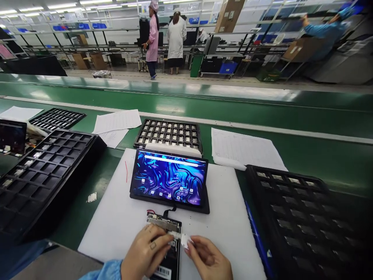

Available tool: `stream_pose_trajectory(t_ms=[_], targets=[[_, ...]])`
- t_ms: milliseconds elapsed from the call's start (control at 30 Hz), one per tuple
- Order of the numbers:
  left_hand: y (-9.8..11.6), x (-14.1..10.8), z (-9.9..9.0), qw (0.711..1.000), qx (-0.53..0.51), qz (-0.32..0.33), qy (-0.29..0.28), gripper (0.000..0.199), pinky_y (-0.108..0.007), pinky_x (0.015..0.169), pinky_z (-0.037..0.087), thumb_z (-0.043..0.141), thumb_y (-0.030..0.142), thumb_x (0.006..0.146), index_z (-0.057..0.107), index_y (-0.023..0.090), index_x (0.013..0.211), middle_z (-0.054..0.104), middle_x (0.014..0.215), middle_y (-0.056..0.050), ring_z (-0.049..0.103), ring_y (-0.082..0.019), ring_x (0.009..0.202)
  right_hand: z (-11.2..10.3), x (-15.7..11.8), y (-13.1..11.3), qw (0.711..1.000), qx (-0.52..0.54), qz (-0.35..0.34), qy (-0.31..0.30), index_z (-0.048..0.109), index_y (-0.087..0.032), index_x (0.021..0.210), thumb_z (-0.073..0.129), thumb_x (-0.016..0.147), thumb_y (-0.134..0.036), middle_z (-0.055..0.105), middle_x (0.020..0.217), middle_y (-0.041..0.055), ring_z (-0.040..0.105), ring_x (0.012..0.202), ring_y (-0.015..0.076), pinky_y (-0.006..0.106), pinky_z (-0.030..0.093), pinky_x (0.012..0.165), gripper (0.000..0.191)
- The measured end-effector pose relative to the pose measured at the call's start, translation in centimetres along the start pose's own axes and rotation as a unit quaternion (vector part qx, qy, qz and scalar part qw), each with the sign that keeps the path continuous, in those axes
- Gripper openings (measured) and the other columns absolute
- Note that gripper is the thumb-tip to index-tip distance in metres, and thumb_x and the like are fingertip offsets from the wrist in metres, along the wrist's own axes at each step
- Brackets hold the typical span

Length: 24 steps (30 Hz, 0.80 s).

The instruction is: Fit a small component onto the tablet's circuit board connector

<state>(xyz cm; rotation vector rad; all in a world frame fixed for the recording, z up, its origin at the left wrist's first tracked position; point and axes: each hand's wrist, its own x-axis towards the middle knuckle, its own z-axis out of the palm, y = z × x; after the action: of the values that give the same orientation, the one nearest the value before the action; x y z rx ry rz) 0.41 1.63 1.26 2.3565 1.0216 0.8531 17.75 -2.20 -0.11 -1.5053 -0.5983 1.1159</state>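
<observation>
An opened tablet body (163, 221) with a bare circuit board and a barcode label lies on the white foam sheet (107, 233). A short black ribbon cable (169, 212) runs from it to a lit tablet screen (170, 177), propped at a slant behind it. My left hand (148, 249) rests over the board, fingers bent and closed near a small whitish strip; what they grip is hidden. Just to the right, my right hand (211, 258) pinches a small flat white piece (185, 240) between thumb and fingers, at the board's right edge.
Black compartment trays stand at the left (55, 167), behind the screen (169, 134) and at the right (294, 210). Printed sheets (247, 147) lie on the green bench. A blue pen-like stick (258, 237) lies along the foam's right edge. People stand in the background.
</observation>
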Motion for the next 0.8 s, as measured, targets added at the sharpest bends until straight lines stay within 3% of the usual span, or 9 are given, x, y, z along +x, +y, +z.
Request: stream_pose_trajectory(t_ms=[133,367,533,667,800], targets=[[0.1,0.1,0.8,0.999,0.015,-0.03,-0.005,0.022,-0.031,0.066,0.054,0.039,0.016,0.094,0.055,0.016,0.11,0.058,0.088,-0.008,0.057,-0.019,0.077,0.3,0.5,0.9,1.0,-0.012,-0.028,0.007,0.066,-0.016,0.073,0.078,0.059,-0.048,0.069,0.07,0.0058,0.068,0.067,0.0208,0.02,0.057,0.061,0.037],[0.2,0.5,1.1,0.997,0.06,-0.042,-0.027,0.026,-0.035,0.06,0.054,0.035,0.016,0.094,0.053,0.016,0.113,0.055,0.084,-0.009,0.056,-0.022,0.073,-0.7,1.9,1.4,0.994,-0.055,-0.019,-0.098,0.064,-0.016,0.078,0.072,0.07,-0.037,0.069,0.075,0.006,0.069,0.072,0.0229,0.025,0.059,0.068,0.024],[0.1,0.3,1.5,0.998,0.047,-0.036,-0.011,0.025,-0.035,0.061,0.053,0.038,0.014,0.092,0.053,0.016,0.112,0.055,0.085,-0.008,0.056,-0.021,0.074,-0.7,1.7,1.5,0.996,-0.05,-0.015,-0.078,0.062,-0.017,0.075,0.071,0.071,-0.039,0.068,0.07,0.0032,0.069,0.068,0.0199,0.022,0.058,0.066,0.024],[0.0,0.2,1.5,0.998,0.041,-0.034,-0.014,0.026,-0.035,0.062,0.053,0.04,0.013,0.092,0.053,0.015,0.114,0.055,0.086,-0.009,0.056,-0.022,0.076,-1.0,2.0,1.5,0.991,-0.064,-0.009,-0.114,0.064,-0.015,0.078,0.07,0.072,-0.039,0.069,0.075,0.0057,0.069,0.069,0.0211,0.024,0.059,0.069,0.025],[-0.1,0.3,1.4,0.999,0.033,-0.033,-0.01,0.026,-0.033,0.063,0.052,0.039,0.013,0.093,0.053,0.015,0.114,0.055,0.085,-0.008,0.056,-0.021,0.076,-1.1,2.2,1.6,0.992,-0.066,-0.005,-0.11,0.064,-0.014,0.079,0.07,0.072,-0.038,0.07,0.076,0.0067,0.069,0.072,0.0226,0.026,0.059,0.07,0.026]])
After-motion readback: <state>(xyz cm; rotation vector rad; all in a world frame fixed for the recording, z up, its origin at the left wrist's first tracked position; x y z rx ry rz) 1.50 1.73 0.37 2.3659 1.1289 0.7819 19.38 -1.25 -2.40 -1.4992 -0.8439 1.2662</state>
